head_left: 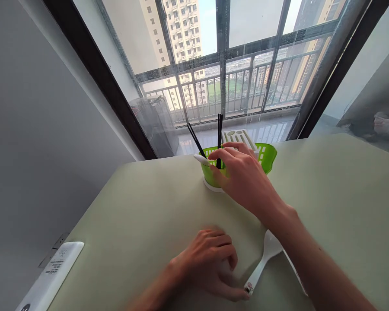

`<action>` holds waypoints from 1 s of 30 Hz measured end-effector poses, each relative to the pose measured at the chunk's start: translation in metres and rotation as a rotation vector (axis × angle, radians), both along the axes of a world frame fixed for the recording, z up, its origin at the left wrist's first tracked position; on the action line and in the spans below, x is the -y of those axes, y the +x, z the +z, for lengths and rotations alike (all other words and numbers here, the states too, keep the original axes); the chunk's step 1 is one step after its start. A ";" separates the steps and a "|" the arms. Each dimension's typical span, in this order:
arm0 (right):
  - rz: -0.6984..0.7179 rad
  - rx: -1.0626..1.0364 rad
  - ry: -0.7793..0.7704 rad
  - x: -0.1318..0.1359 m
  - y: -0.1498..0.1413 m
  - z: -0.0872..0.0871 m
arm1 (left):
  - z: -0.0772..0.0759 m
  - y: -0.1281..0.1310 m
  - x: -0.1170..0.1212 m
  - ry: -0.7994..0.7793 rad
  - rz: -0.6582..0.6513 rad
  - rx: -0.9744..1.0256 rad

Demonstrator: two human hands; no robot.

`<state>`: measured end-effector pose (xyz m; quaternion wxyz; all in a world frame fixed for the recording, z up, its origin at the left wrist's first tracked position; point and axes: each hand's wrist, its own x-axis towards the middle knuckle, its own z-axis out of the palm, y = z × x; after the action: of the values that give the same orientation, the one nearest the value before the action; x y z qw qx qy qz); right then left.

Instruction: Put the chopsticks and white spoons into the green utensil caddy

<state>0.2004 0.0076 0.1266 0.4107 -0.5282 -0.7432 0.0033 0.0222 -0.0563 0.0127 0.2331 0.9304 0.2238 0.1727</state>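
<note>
A green plastic cutlery holder (266, 156) on a white base stands at the far side of the pale green table (142, 207). Black chopsticks (219, 129) stick up out of it. My right hand (243, 175) reaches over its left compartment, thumb and fingers closed round a white utensil (201, 159) whose end pokes out left. My left hand (210, 263) rests on the table near me with fingers curled, its fingertips touching the handle of a white spatula-like spoon (264, 259) that lies on the table under my right forearm.
A white power strip (53, 272) lies at the table's left edge against the grey wall. Behind the table is a large window with a dark frame and a balcony railing. A white slotted rack (238, 136) stands behind the holder.
</note>
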 end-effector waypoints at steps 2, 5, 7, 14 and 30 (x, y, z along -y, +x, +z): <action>0.006 0.002 0.002 0.000 -0.001 0.000 | -0.006 -0.001 -0.001 0.014 -0.029 0.002; 0.007 0.008 0.000 0.000 -0.003 0.000 | -0.011 -0.001 -0.003 0.020 -0.049 -0.002; 0.008 0.012 0.003 0.000 -0.003 0.000 | -0.011 -0.001 -0.003 0.024 -0.050 -0.007; 0.006 0.018 0.025 -0.002 -0.003 -0.004 | -0.004 -0.001 0.000 -0.002 -0.028 -0.028; -0.029 0.115 0.037 -0.003 -0.025 -0.018 | -0.003 0.003 -0.001 0.078 0.050 -0.001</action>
<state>0.1759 0.0103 0.1087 0.3769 -0.5308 -0.7576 -0.0468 0.0256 -0.0552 0.0093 0.1920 0.9331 0.2400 0.1868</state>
